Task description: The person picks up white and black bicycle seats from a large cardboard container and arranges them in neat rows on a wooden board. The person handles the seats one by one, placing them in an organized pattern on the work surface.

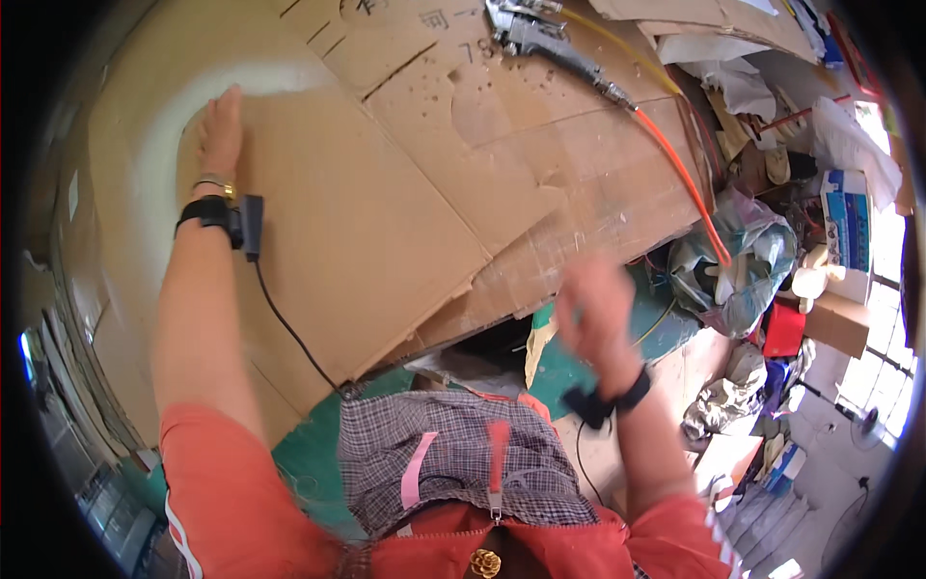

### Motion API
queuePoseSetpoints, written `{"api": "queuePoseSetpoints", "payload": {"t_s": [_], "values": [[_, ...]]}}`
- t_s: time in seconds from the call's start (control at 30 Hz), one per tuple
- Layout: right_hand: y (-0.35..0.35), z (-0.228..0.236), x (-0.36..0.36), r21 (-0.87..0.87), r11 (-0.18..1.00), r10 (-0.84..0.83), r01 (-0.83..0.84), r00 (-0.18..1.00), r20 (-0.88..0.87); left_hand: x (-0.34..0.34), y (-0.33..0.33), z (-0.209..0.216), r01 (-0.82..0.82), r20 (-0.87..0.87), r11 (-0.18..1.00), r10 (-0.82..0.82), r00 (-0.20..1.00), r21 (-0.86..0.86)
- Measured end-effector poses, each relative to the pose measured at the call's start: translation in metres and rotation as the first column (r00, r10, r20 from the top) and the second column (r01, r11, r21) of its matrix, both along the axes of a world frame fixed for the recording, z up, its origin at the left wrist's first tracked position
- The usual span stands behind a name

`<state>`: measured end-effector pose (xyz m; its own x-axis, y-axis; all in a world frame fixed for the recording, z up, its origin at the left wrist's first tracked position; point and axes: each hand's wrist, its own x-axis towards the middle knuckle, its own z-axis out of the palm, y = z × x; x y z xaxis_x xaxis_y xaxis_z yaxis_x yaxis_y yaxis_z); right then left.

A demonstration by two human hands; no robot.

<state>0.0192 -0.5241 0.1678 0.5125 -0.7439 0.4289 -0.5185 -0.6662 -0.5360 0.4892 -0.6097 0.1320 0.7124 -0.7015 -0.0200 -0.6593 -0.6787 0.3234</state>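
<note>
The surface point(357, 212) is brown cardboard with a whitish band point(159, 130). Beside it, the left hand point(221, 130) seems empty, fingers extended; the right hand point(596, 309) is blurred, I cannot tell its opening or hold. An arm snagging the orange hose point(675, 164) could drag the spray gun point(550, 46) down.

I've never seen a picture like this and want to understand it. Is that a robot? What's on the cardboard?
No robot: those are a person's bare left hand and right hand, seen by a camera worn on the head. Its wide view makes straight edges bend. The left hand reaches over brown cardboard; I can't tell whether it touches. The right hand, blurred, is near the cardboard's edge and seems empty. Farther up lies a metal tool, perhaps a spray gun, joined to an orange hose. Neither hand holds it.
</note>
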Motion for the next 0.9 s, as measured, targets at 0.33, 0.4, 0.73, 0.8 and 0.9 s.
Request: {"api": "queuePoseSetpoints", "payload": {"t_s": [0.33, 0.4, 0.73, 0.8, 0.9], "values": [[0.136, -0.208, -0.166, 0.709, 0.698, 0.637, 0.1, 0.366, -0.679, -0.31, 0.235, 0.064, 0.487, -0.852, 0.75, -0.523, 0.019, -0.449], [0.134, -0.202, -0.216, 0.705, 0.675, 0.524, 0.215, 0.534, -0.664, -0.371, 0.275, -0.016, 0.501, -0.809, 0.786, -0.533, 0.25, -0.363], [0.108, -0.25, -0.068, 0.538, 0.837, 0.477, -0.101, 0.615, -0.627, -0.439, 0.368, -0.153, 0.789, -0.784, 0.582, -0.388, 0.484, 0.198], [0.092, -0.271, -0.054, 0.465, 0.881, 0.418, -0.089, 0.607, -0.675, -0.439, 0.378, -0.159, 0.727, -0.761, 0.675, -0.404, 0.507, 0.127], [0.09, -0.287, -0.066, 0.482, 0.87, 0.47, -0.105, 0.476, -0.744, -0.437, 0.379, -0.152, 0.643, -0.764, 0.761, -0.362, 0.534, 0.089]]}}
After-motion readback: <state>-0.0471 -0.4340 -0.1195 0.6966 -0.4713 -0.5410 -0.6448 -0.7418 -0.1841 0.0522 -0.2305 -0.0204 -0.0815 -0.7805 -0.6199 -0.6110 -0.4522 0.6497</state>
